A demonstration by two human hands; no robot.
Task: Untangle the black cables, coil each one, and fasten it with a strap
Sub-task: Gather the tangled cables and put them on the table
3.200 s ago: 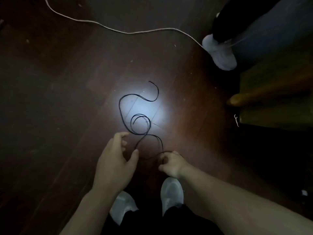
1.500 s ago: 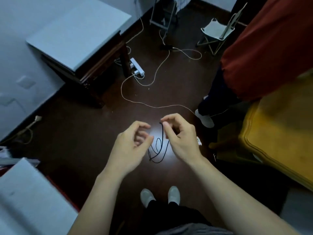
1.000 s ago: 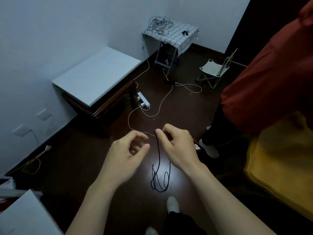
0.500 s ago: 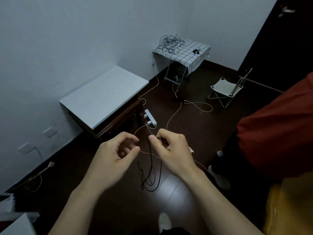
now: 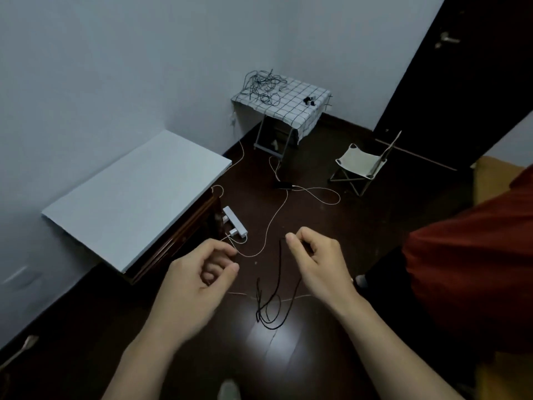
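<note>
The right hand (image 5: 317, 264) is lifted in front of the person and pinches one end of a black cable (image 5: 269, 311) between thumb and forefinger. From this pinch the cable hangs straight toward 6 o'clock. Its lower part falls in a few loose loops above the dark floor (image 5: 317, 356); whether they touch it I cannot tell. The left hand (image 5: 196, 280) is at 9 o'clock from the cable, near but apart from it. Its fingers are curled toward the thumb, and I see nothing held in them.

To my eye this cable is thin, very light and quite limp. It keeps no shape of its own, so it will swing and twist when the hands move, and the loops can catch each other. It seems not fragile, but a hard pull could close a crossing into a knot. I think the good place to hold it is where the right hand has it already, at the end. The left hand could then take the hanging strand a little lower and let it slide through the fingers.

Far away at 12 o'clock, on a checked tabletop (image 5: 297, 108), lies a tangle of black cables (image 5: 264, 88), not yet sorted.
</note>
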